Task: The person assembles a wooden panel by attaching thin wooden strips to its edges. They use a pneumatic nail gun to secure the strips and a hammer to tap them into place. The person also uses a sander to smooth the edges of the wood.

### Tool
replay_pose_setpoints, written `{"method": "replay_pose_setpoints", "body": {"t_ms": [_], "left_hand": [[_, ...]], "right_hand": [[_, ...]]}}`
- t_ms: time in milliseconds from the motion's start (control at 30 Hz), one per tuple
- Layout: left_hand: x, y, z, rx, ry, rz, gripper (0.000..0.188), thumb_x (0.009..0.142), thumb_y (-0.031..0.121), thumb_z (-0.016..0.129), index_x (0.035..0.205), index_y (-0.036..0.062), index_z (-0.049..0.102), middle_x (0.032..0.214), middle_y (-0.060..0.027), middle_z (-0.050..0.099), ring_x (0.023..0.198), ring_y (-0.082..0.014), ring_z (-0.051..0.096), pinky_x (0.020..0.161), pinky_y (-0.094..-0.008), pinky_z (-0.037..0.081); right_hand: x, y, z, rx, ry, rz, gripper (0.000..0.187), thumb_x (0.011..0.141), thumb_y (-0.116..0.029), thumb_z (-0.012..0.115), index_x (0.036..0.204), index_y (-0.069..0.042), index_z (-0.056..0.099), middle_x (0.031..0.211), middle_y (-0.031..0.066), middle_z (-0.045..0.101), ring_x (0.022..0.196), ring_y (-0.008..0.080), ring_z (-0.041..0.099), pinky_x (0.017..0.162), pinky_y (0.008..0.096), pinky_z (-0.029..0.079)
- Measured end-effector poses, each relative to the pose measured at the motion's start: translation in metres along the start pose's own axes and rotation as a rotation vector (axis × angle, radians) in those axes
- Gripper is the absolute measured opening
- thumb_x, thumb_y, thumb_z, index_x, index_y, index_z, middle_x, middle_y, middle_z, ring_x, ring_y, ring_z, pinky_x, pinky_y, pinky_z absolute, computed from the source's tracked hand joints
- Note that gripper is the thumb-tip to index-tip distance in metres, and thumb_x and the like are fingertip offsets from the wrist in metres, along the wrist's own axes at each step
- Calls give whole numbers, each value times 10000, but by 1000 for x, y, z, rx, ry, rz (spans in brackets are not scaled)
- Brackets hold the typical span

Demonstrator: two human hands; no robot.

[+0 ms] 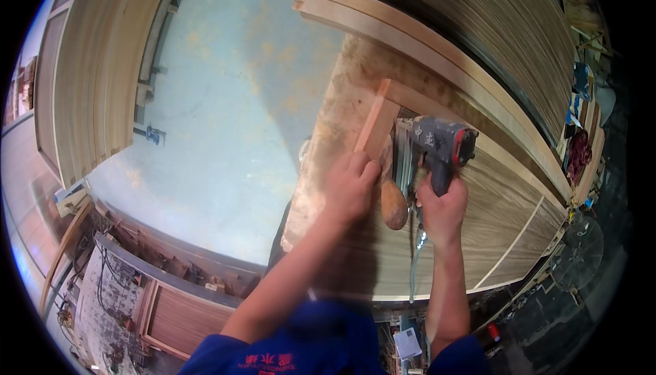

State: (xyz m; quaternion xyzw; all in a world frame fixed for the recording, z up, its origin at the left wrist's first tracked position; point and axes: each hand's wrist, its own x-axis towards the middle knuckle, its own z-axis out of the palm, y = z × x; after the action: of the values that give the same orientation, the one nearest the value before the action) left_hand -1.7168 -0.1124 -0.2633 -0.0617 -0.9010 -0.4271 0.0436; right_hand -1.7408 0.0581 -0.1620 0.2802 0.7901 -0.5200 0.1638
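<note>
Left fingers point(357, 163) grip near end of narrow pale-orange wooden strip point(378, 121), long axis pointing forward; right fingers point(426, 194), farther off, clench pistol-shaped black-grey nail gun point(437, 136).

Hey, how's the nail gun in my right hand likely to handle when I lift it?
The nail gun would probably feel top-heavy, since its bulk sits above a slim grip. The hose hanging below your right hand might tug at it, if attached. It looks hard-cased, so it likely won't flex.
</note>
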Motion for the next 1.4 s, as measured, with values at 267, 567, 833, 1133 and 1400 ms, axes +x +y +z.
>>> {"method": "replay_pose_setpoints", "body": {"t_ms": [267,567,833,1133,1400], "left_hand": [[0,3,0,-27,0,-14,169,780,112,649,947,105,622,948,-93,585,882,-324,618,714,-435,518],[2,2,-2,-27,-11,-8,231,798,44,663,1027,79,658,942,-116,589,875,-343,619,731,-444,529],[-3,-3,3,-16,-22,-15,183,802,122,623,983,93,632,959,-105,587,875,-335,610,733,-445,510],[-2,11,-1,106,-1,-57,211,823,119,617,1033,103,630,983,-112,587,916,-342,617,740,-455,513],[-45,107,10,-69,-91,-108,93,981,85,634,1067,76,670,974,-137,624,886,-340,626,741,-461,516]], "right_hand": [[-1,-3,1,-49,91,-70,278,864,6,665,1140,0,700,807,-21,599,687,65,528,630,260,458],[12,-17,6,-16,94,-35,290,890,63,620,1175,53,675,802,-28,512,651,62,516,584,231,430],[8,-15,9,22,143,-15,264,874,16,661,1136,16,689,803,-31,537,677,57,509,619,248,438],[-52,8,-7,107,215,52,245,876,6,656,1119,4,685,792,-18,555,653,78,514,602,271,448],[-169,101,-104,-77,204,-40,244,882,-88,672,1102,18,671,766,92,641,685,187,636,658,355,526]]}}
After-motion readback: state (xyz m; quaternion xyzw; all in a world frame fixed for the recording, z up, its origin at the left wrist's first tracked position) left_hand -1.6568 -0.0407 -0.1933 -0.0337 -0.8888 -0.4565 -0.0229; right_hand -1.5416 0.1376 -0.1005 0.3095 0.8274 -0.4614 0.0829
